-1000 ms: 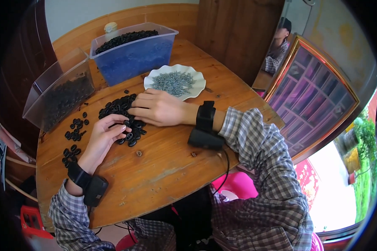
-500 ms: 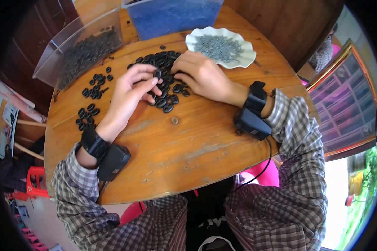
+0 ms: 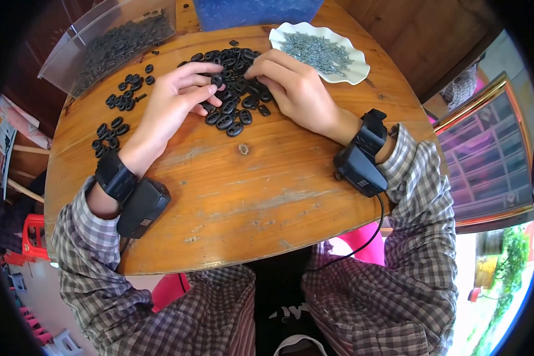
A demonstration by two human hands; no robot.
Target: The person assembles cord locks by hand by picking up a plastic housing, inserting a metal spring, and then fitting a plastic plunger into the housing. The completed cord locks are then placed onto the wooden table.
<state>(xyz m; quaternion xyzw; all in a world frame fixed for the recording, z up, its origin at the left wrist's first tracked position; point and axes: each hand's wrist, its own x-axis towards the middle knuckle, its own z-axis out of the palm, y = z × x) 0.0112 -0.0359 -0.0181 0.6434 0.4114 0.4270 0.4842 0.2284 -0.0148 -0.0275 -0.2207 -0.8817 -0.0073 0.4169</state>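
Observation:
Between the thumb and fingers of my left hand (image 3: 175, 98) is a small black cord-lock piece (image 3: 217, 79), held just above the near left part of a pile. That pile of black two-holed oval pieces (image 3: 234, 115) lies on the wooden table (image 3: 219, 196). My right hand (image 3: 299, 86) reaches over the pile's right side, its fingers bent and apart among the pieces. Nothing shows in its grip, though the fingertips are partly hidden. A black strap with a box is on each wrist.
Two small groups of black pieces (image 3: 126, 95) lie left of my left hand. Behind them stands a clear bin (image 3: 56, 65) of black parts. A blue-tinted tub (image 3: 255, 12) is at the back. A white scalloped plate (image 3: 359, 74) holds small silvery metal pieces, right of the tub.
The whole view has shifted, so the table things sit higher. My right hand's fingers have spread somewhat over the pile. My left hand keeps its black piece, with its fingers slightly looser.

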